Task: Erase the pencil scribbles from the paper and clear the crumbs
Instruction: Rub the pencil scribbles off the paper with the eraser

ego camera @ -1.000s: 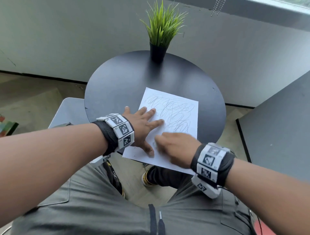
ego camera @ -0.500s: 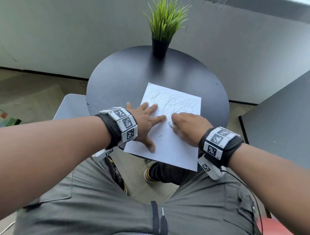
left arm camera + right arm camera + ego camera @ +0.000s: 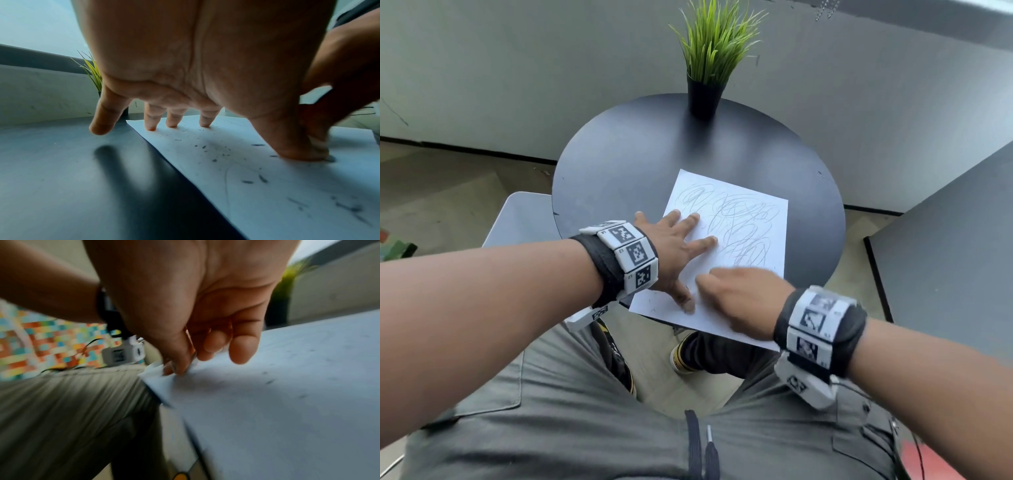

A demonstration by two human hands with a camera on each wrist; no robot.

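Pressing flat, the spread left hand (image 3: pixel 674 251) pins the scribbled white paper sheet (image 3: pixel 748 219); the curled right hand (image 3: pixel 739 301) pinches a small white eraser (image 3: pixel 193 361).

paper (image 3: pixel 743 219) on table (image 3: pixel 619 164) near edge | plant (image 3: pixel 709 68) behind paper

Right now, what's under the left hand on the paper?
The left hand presses the paper with spread fingertips and thumb; the palm arches above it. Beneath it lie dark eraser crumbs and faint pencil lines. The little finger hangs over the table. What lies under the thumb tip is covered.
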